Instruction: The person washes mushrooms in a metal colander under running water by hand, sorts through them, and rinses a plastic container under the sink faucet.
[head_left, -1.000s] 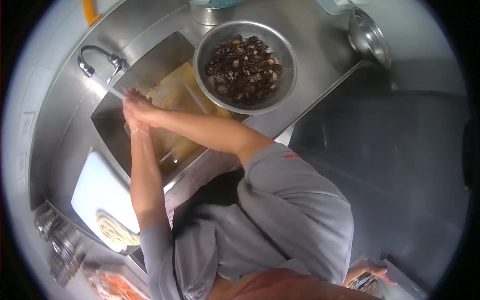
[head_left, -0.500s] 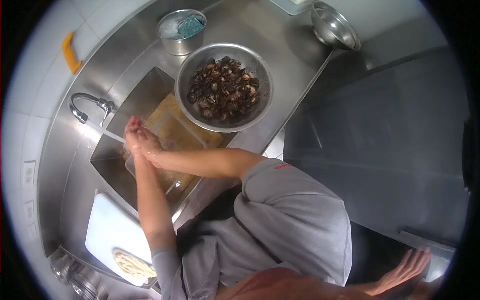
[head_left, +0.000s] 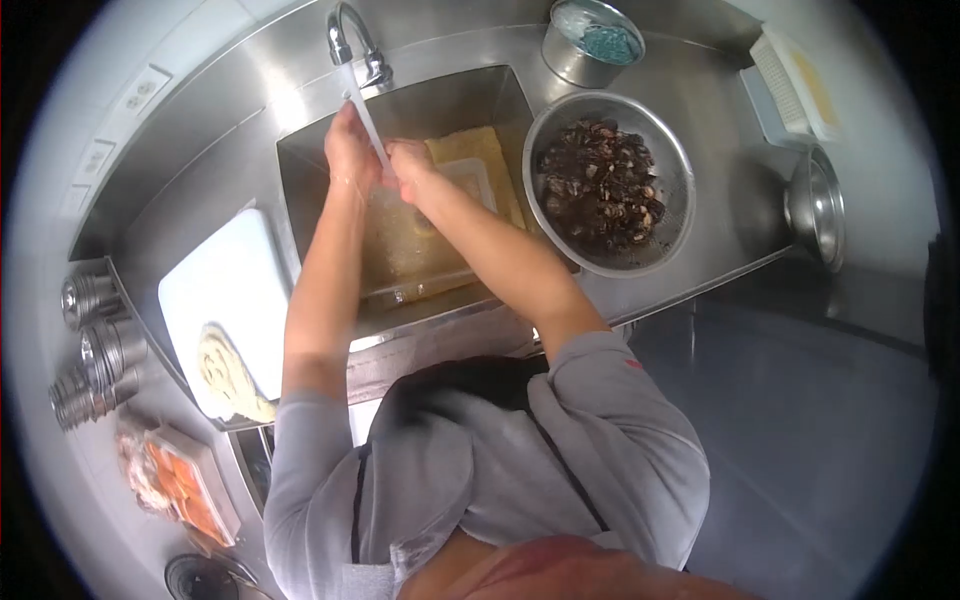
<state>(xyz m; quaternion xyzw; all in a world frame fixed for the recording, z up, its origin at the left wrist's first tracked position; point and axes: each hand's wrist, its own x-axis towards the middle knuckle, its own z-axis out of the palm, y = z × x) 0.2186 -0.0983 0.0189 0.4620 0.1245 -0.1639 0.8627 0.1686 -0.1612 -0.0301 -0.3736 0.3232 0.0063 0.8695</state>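
Observation:
My left hand (head_left: 350, 150) is at the stream of water (head_left: 362, 112) from the curved tap (head_left: 338, 45), with its fingers pointing up toward the spout. On the other side of the stream, my right hand (head_left: 410, 172) sits close to the left, its fingers loosely spread and partly hidden by water. Neither hand holds an object. Both are above the steel sink (head_left: 450, 92), where a clear plastic container (head_left: 478, 180) lies in yellowish-brown water. Right of the sink stands a metal colander (head_left: 683, 200) full of dark shellfish (head_left: 598, 185).
Behind the colander is a steel pot (head_left: 578, 68) with a green scrubber (head_left: 612, 44). A white cutting board (head_left: 225, 280) with a cloth (head_left: 226, 372) lies left. Stacked metal containers (head_left: 108, 350) and an orange-filled tray (head_left: 190, 490) are beyond. A steel bowl (head_left: 820, 205) leans right.
My hands were pressed together beside the stream and are now apart around it. The view has turned, shifting the sink toward the middle. Another person's hand at lower right is gone from view.

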